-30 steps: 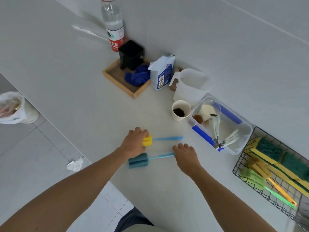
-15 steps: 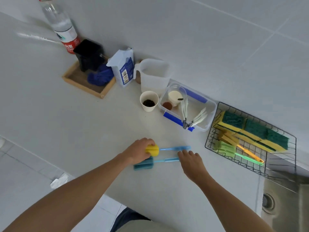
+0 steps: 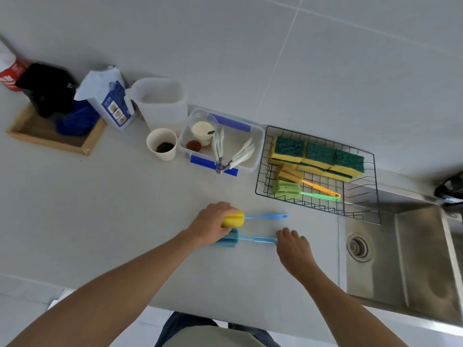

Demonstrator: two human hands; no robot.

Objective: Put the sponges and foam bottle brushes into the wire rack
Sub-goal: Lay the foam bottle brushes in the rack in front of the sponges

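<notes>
wire rack holding three green-topped yellow sponges, orange and green foam brushes | left hand closing around yellow foam brush on counter | right hand pinching blue foam brush handle beside it

Left hand covers near end of yellow foam brush head and part of blue foam brush head; grip under palm hidden. Right hand hides end of blue brush handle; finger contact unclear. Red-labelled bottle cut by left edge. Dark object cut by right edge, blurred, unidentifiable. Sink runs past right edge. Print on blue-and-white bag too blurred to read. Paper cup contents dark, indistinct.
</notes>
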